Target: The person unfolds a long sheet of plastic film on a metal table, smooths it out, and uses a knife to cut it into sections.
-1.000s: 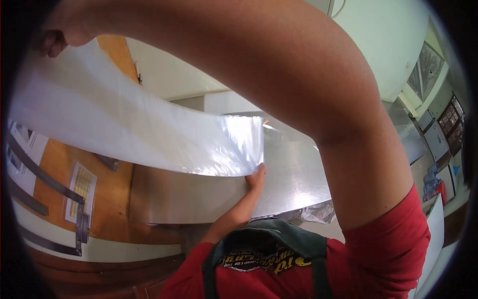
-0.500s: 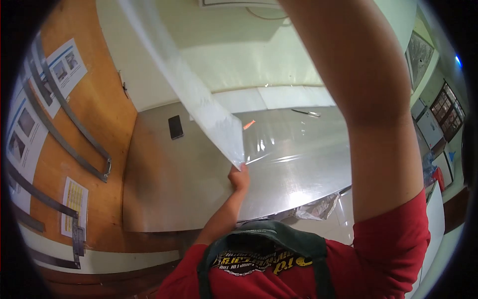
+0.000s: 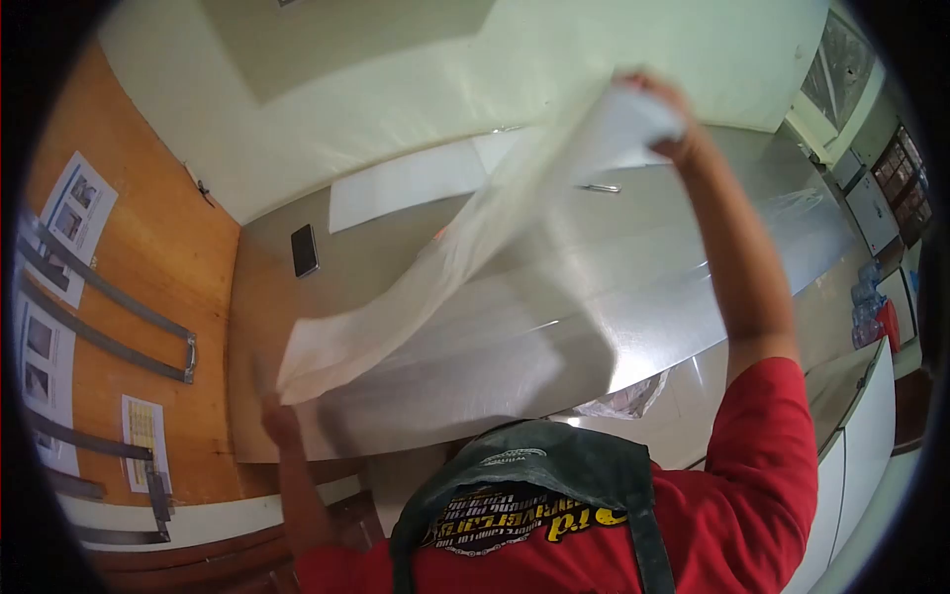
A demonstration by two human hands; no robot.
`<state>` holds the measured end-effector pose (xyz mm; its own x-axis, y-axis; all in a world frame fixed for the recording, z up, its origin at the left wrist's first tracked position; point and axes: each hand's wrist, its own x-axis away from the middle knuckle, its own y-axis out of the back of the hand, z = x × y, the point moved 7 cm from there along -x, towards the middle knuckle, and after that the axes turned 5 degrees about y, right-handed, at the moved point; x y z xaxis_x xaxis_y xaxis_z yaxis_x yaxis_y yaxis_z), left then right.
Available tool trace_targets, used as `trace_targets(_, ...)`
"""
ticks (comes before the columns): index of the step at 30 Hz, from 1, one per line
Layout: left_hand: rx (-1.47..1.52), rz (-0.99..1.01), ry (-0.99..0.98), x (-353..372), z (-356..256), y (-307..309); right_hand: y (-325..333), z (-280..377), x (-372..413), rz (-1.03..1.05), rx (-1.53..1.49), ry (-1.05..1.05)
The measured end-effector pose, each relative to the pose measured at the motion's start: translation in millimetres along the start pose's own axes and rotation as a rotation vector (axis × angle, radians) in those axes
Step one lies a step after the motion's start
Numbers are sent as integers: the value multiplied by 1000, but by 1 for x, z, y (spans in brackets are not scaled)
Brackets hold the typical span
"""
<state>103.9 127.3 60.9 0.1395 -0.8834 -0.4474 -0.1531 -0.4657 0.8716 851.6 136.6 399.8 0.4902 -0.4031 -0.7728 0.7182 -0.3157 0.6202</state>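
Observation:
A long strip of whitish, see-through plastic sheet [image 3: 435, 272] stretches diagonally above the metal table, soft and rippled along its length. My left hand [image 3: 281, 420] is closed on its lower end near the table's left front edge. Higher up at the right, my right hand [image 3: 661, 107] grips the other end, blurred by motion. Below the sheet, toward the back, lies a slim pen-like tool [image 3: 601, 188]. A small orange piece [image 3: 440, 235] shows partly at the sheet's edge.
The metal table [image 3: 475, 371] meets a wall lined with white panels [image 3: 406, 186]. A black phone [image 3: 305, 250] lies at the table's left, beside a wooden board [image 3: 148, 257] with metal handles. A crumpled plastic bag [image 3: 628, 398] sits below the front edge.
My left hand has moved left and toward me with its end of the sheet. My right hand has come down into view, and the sheet now spans across the table.

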Motion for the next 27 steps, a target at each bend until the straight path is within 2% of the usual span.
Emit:
trace_targets(1, -115, -26, -16, 3, 47, 1, -42, -3, 41, 67, 111, -82)
trace_targets(2, -202, -50, -91, 6, 82, 8, -74, 17, 71, 0, 88, 45)
trace_targets(4, -272, -32, -179, 8, 173, 28, -170, 15, 140, 209, -64, -295)
trace_targets(5, -256, 9, -193, 4, 205, 38, -218, 18, 168, 110, -436, -790)
trace_targets(6, -262, 17, -201, -1, 210, 48, -262, 39, 182, 201, -565, -1035)
trace_targets(8, -136, 101, 558, -6, 275, 83, -321, 83, 191, 411, -741, -1266)
trace_targets(10, -199, 145, 622, -4, 260, 102, -344, 101, 200, 470, -686, -1242)
trace_targets(12, -250, 192, 669, -3, 213, 110, -349, 109, 207, 529, -564, -1169)
trace_targets(14, -586, 275, 346, -2, 160, 103, -336, 111, 225, 524, -511, -1155)
trace_targets(15, -583, 287, 340, 4, 193, 77, -329, 112, 232, 520, -459, -1123)
trace_targets(16, -517, 168, 187, 6, 223, 46, -320, 117, 233, 524, -455, -1135)
trace_targets(17, -445, 47, 39, 10, 236, 29, -306, 122, 235, 545, -414, -1251)
trace_targets(18, -437, 54, 36, 12, 227, 28, -296, 125, 241, 562, -371, -1366)
trace_targets(20, -345, 194, 87, 16, 199, 31, -299, 132, 264, 561, -300, -1335)
trace_targets(22, -321, 205, 77, 15, 184, 35, -304, 146, 277, 550, -194, -1341)
trace_targets(25, -327, 197, 34, 6, 189, 25, -317, 159, 284, 600, 69, -1368)
trace_targets(26, -359, 179, 0, 0, 193, 23, -323, 159, 282, 595, 71, -1375)
trace_targets(27, -359, 180, -7, -8, 199, 20, -326, 156, 276, 521, 111, -1359)
